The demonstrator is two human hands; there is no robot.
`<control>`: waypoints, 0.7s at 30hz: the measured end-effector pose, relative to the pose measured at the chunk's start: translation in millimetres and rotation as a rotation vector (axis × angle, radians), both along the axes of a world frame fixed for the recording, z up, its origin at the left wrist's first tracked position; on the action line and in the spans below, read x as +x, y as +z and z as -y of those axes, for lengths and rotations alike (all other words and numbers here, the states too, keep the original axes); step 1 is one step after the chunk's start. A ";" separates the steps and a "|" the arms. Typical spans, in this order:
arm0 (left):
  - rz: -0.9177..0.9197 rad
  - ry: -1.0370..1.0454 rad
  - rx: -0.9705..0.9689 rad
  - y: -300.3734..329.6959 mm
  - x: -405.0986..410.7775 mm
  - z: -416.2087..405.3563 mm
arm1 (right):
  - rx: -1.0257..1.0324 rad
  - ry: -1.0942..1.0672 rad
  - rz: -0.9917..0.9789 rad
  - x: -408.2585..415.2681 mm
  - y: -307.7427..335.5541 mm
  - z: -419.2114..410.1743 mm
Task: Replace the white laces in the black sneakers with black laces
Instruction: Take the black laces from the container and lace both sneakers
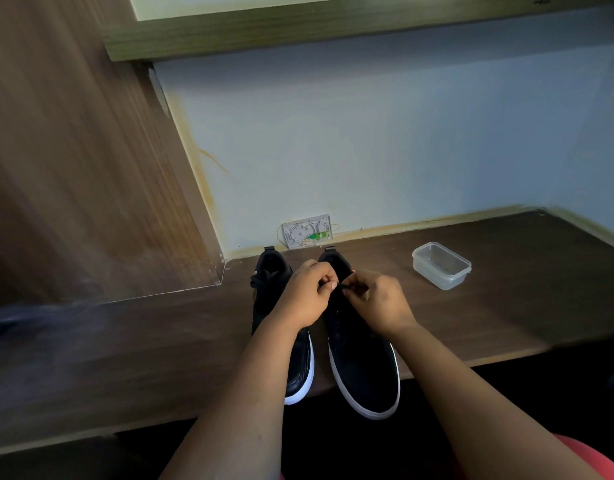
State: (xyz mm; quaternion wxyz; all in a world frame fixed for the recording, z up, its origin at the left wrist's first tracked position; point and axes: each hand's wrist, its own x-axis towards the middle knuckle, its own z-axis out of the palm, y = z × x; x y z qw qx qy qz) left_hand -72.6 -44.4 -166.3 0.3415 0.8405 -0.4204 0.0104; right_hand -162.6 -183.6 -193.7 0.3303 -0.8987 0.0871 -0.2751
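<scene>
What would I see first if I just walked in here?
You'd see two hands, the left hand and right hand, meeting over the right sneaker and pinching a thin black lace near its top. The left sneaker sits beside it, both toes hanging over the desk edge. Farther right stands a clear plastic tub.
</scene>
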 end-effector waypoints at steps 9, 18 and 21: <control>0.085 -0.034 0.173 3.0 4.3 -6.4 | 0.030 -0.048 -0.179 -5.9 6.4 16.4; 0.045 -0.022 0.368 -2.0 4.9 -7.7 | -0.036 -0.047 -0.272 -2.5 0.0 20.7; 0.083 -0.032 0.403 -1.0 1.6 -2.6 | -0.075 -0.022 -0.256 -0.2 -1.9 17.3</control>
